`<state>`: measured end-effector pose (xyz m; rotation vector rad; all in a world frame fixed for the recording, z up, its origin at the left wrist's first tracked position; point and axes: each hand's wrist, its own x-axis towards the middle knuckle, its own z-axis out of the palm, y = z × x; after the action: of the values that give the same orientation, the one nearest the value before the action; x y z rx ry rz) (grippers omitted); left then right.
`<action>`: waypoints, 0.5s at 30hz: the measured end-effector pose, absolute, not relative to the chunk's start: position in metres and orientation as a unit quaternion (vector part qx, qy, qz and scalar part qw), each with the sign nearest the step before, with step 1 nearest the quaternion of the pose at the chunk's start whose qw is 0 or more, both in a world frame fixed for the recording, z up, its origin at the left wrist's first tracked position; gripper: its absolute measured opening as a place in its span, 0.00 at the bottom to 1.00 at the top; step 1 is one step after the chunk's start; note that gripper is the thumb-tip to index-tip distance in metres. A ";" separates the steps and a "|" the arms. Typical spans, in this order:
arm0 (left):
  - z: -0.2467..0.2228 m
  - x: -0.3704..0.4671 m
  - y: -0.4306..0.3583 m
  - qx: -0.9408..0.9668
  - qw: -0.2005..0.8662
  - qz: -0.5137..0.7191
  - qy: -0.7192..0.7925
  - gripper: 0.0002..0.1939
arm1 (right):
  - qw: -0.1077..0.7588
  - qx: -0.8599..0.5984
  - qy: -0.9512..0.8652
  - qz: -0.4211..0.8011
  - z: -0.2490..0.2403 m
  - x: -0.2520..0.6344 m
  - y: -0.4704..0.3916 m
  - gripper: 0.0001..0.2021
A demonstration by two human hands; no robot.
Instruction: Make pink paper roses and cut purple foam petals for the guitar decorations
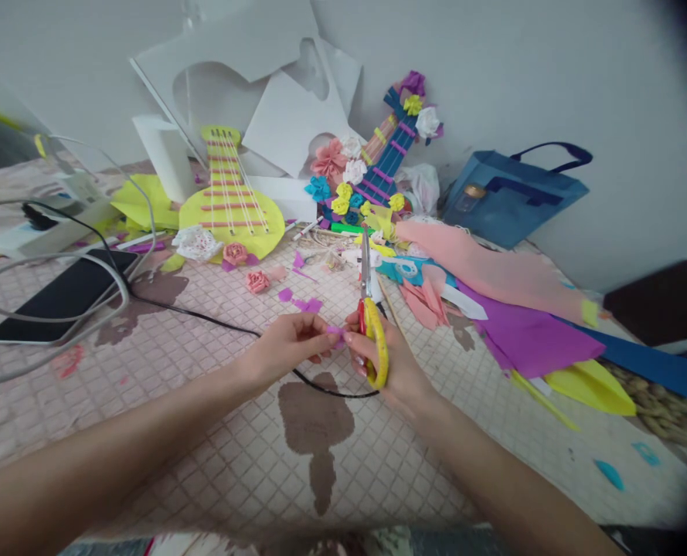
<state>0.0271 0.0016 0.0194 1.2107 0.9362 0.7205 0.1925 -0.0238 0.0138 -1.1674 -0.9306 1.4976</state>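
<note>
The left hand (288,344) and right hand (401,363) pinch a purple scrap (336,333), probably paper, above the diamond-patterned cloth (401,455), partly hidden between them; the right also grips yellow-handled scissors (372,312). Beyond, white board (250,35) runs off the top edge.

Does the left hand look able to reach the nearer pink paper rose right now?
Probably yes: nothing seems to stand between the left hand and the pink paper rose. However, its fingertips are at a small purple paper piece, which it may need to release.
</note>
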 end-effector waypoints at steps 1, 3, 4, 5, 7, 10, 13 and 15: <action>0.019 0.026 0.002 0.537 0.660 0.325 0.413 0.15 | 0.485 -0.481 -0.387 0.619 0.015 0.192 -0.024 0.17; 0.021 0.024 0.005 0.531 0.659 0.341 0.409 0.14 | 0.469 -0.479 -0.391 0.630 0.018 0.192 -0.025 0.18; 0.023 0.022 0.007 0.525 0.659 0.352 0.408 0.13 | 0.458 -0.478 -0.393 0.639 0.019 0.193 -0.025 0.18; 0.025 0.020 0.010 0.517 0.660 0.363 0.407 0.13 | 0.446 -0.476 -0.397 0.646 0.021 0.193 -0.026 0.19; 0.030 0.017 0.014 0.498 0.661 0.389 0.404 0.13 | 0.426 -0.470 -0.425 0.646 0.023 0.194 -0.026 0.20; 0.036 0.013 0.017 0.473 0.668 0.422 0.389 0.13 | 0.398 -0.462 -0.499 0.616 0.023 0.197 -0.028 0.18; 0.039 0.011 0.018 0.452 0.668 0.456 0.376 0.13 | 0.365 -0.467 -0.544 0.593 0.023 0.198 -0.030 0.15; 0.041 0.010 0.018 0.443 0.660 0.480 0.371 0.13 | 0.352 -0.479 -0.563 0.574 0.023 0.198 -0.031 0.15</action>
<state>0.0102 0.0181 0.0408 1.0021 0.8406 1.0860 0.1978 -0.0308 0.0230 -1.2392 -1.4562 1.4863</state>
